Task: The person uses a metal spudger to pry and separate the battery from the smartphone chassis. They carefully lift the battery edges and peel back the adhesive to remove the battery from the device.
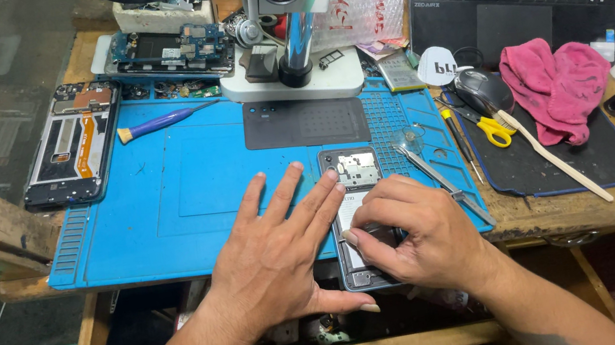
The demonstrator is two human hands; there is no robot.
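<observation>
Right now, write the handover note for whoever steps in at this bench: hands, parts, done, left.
Left hand: flat, fingers spread on the blue mat, fingertips steadying the opened phone.
Right hand: curled over the phone's lower half, fingertips pinching at something inside; what it grips is hidden.
Done: the phone's back is off, internals exposed.
Left: the phone's inside work; cover not refitted.
Tweezers lie right of the phone, purple screwdriver at the mat's top left.

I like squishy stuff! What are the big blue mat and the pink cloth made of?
The blue mat looks like soft silicone or rubber: matte, with molded grooves and little trays. The pink cloth looks like fuzzy towel fabric, crumpled into soft folds. Neither can be told for sure by looks alone.
</observation>
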